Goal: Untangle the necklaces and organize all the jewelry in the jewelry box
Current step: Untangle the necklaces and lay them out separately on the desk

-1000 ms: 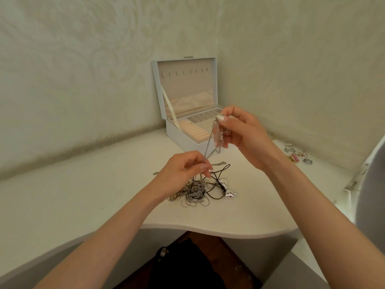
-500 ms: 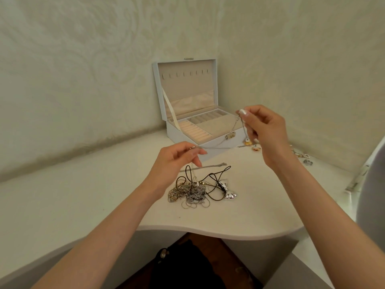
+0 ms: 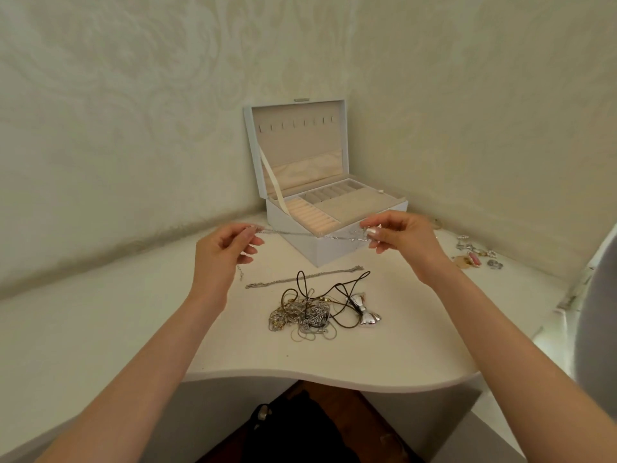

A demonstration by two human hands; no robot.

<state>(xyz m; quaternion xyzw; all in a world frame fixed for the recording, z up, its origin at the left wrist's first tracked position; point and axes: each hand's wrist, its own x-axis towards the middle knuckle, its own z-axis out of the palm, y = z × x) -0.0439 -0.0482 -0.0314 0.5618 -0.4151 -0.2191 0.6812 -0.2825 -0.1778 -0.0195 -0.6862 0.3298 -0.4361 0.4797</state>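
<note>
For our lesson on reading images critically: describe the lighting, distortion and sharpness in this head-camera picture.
Head view: soft, even light, faint shadows under the tangled necklaces; wide-angle distortion bows the table edge; the silver chain between left hand and right hand looks slightly smeared.

Soft dim daylight, brighter at right, wide-angle edge distortion

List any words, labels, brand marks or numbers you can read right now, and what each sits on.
No readable text anywhere in this view.
jewelry box: no lettering on lid lining, trays or front wall.
clasp plate on the lid's top edge: too small to tell if marked.
silver necklace and tangled pile: no legible tags or engraving.
</note>
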